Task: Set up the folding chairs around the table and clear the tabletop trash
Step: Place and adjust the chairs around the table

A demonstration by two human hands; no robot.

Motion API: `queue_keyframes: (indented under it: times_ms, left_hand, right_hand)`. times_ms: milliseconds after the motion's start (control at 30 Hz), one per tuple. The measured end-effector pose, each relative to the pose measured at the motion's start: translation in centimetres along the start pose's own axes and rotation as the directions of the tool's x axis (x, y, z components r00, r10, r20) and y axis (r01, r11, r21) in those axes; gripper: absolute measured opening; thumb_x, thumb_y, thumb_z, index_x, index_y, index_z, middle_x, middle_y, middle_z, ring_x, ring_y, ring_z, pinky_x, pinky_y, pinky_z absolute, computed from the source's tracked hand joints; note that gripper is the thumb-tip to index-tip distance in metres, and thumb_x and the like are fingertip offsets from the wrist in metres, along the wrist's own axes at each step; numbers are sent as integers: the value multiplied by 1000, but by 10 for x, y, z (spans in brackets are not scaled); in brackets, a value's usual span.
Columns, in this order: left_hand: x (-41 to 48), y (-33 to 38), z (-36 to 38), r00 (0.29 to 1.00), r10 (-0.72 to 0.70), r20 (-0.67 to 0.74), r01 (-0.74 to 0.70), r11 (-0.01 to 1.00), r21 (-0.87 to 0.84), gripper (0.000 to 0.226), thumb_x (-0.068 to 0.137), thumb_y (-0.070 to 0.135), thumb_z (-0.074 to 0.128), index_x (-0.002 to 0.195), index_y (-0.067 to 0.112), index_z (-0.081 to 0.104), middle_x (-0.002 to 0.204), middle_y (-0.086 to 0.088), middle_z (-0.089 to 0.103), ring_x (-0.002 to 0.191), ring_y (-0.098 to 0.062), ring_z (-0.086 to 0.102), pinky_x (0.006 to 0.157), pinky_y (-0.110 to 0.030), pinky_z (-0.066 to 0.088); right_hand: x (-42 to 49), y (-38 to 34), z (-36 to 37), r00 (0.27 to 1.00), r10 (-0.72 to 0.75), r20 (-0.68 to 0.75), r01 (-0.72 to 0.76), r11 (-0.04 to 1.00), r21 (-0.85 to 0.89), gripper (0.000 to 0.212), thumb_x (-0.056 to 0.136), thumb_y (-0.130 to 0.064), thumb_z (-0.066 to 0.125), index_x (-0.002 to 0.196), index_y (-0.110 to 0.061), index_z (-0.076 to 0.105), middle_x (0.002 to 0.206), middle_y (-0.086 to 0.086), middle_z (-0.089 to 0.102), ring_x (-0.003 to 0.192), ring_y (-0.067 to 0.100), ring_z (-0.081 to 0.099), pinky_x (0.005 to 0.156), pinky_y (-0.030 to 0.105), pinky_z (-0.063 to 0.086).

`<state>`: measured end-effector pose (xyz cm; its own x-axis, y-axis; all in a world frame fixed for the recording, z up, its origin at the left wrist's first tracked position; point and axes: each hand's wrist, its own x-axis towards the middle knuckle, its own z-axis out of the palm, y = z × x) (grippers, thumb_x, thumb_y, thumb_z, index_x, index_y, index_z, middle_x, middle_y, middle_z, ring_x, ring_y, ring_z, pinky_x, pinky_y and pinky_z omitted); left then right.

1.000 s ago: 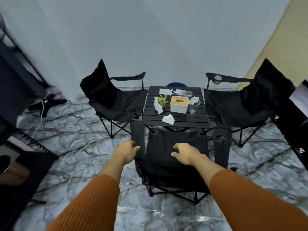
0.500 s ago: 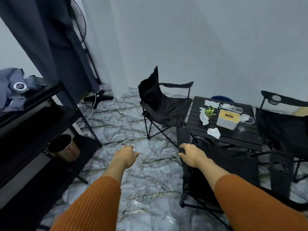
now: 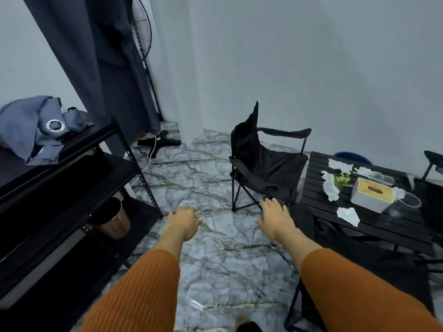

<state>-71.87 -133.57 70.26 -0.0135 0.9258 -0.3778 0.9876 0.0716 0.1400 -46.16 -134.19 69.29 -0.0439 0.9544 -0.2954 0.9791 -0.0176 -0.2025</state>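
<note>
The likely step is fetching a bin for the trash. Low to the left of both hands, a round copper-coloured metal bin (image 3: 115, 221) stands on the bottom level of the black metal shelf rack (image 3: 134, 161). To do this well, crouch, take the bin by its rim and draw it straight out so it clears the rack's upright. Then set it on the floor beside the table rather than carrying each scrap across.

The left hand (image 3: 183, 222) hangs loosely open over the marble floor and holds nothing. The right hand (image 3: 275, 219) is spread flat with straight fingers, also empty. Beyond it stands an unfolded black fabric folding chair (image 3: 261, 168). Right of the right hand, the black slatted tabletop (image 3: 374, 230) carries crumpled white tissues (image 3: 347, 215), a white tissue box with a wooden lid (image 3: 372, 195) and a clear plastic cup (image 3: 410, 203).

Half a second ago the right hand gripped the armrest of the nearest black folding chair (image 3: 304, 221). Now it has let go and opened. The view has swung further left, so the tabletop sits at the right edge.
</note>
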Motion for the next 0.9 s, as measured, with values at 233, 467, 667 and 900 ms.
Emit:
queue_keyframes:
  times_ms: [233,467,667,900]
  left_hand:
    - [109,-25,-51,1000,17,-2,-17,1000,25,65,100,44,37,154,17,11,163,-3,5,151,-22,1,122,-50,3]
    - [232,-34,-118,1000,18,-23,-18,1000,24,64,100,45,35,154,21,9,164,-2,2,151,-22,-2,122,-49,2]
    - [331,-42,-169,998,54,-38,-53,998,32,65,100,46,36,154,21,9,164,-3,1,151,-22,-2,122,-48,1]
    - [455,-67,-232,984,167,-55,-164,985,58,66,100,47,37,154,20,11,164,-3,5,151,-21,0,122,-49,1]
  right_hand:
    - [125,-49,-25,997,-75,30,76,997,-25,71,101,-38,41,155,-13,2,164,5,0,151,26,-4,123,49,5]
    - [249,-95,-86,990,-143,-10,142,989,-47,68,102,-38,39,154,-13,4,164,5,3,151,26,-2,123,49,5]
    - [344,-127,-122,985,-157,-74,155,988,-28,66,101,-36,41,154,-12,9,163,7,10,151,27,2,123,48,7]
    - [449,-164,-150,991,-66,-120,69,997,18,64,102,-36,39,154,-12,10,162,7,12,151,27,5,123,47,7]
